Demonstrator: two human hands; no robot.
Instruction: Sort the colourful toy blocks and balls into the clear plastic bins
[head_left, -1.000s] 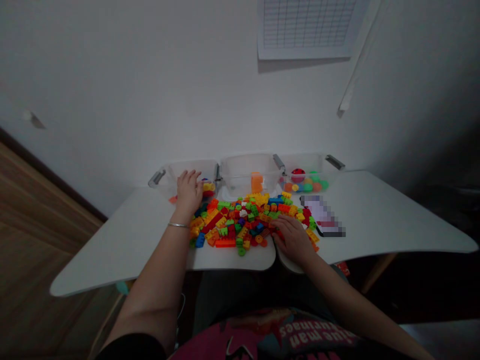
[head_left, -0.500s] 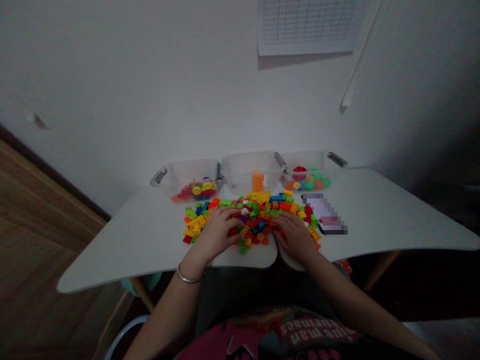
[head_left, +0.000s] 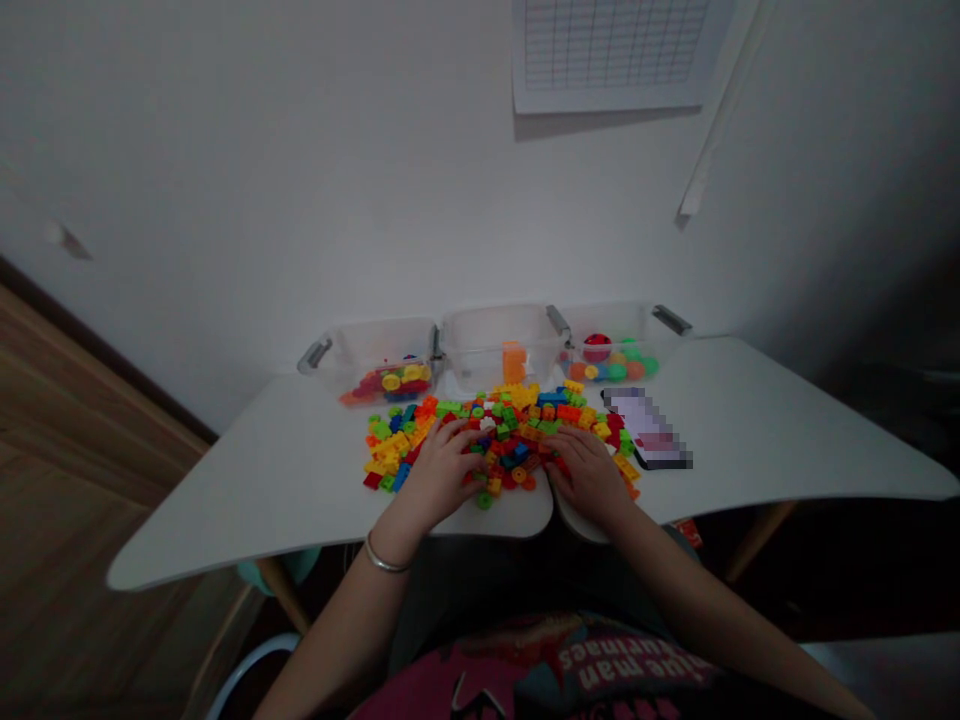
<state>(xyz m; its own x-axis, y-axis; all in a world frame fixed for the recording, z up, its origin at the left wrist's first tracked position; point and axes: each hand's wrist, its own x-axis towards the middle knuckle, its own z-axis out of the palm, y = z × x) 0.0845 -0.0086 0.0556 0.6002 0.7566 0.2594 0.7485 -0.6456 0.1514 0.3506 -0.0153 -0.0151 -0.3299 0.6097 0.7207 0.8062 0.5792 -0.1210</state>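
Note:
A heap of small coloured building bricks (head_left: 517, 430) lies in the middle of the white table (head_left: 285, 480). My left hand (head_left: 442, 475) rests on the heap's left-front part, fingers spread flat over the bricks. My right hand (head_left: 589, 475) lies on the heap's right-front part, fingers curled down among the bricks; whether it holds one is hidden. Behind the heap stand three clear bins: the left bin (head_left: 352, 345) holds several red, yellow and blue pieces, the middle bin (head_left: 487, 335) holds an orange piece (head_left: 514, 362), the right bin (head_left: 634, 325) holds coloured balls.
A blurred-out flat object (head_left: 649, 430) lies right of the heap. The table butts against a white wall with a gridded sheet (head_left: 611, 50) hanging above. A wooden panel (head_left: 67, 480) stands at the left. Bare tabletop stretches to the left and the right of the bricks.
My left hand has come back from the left bin to the heap, and shifted slightly left and nearer in the last half second. My right hand has stayed on the bricks.

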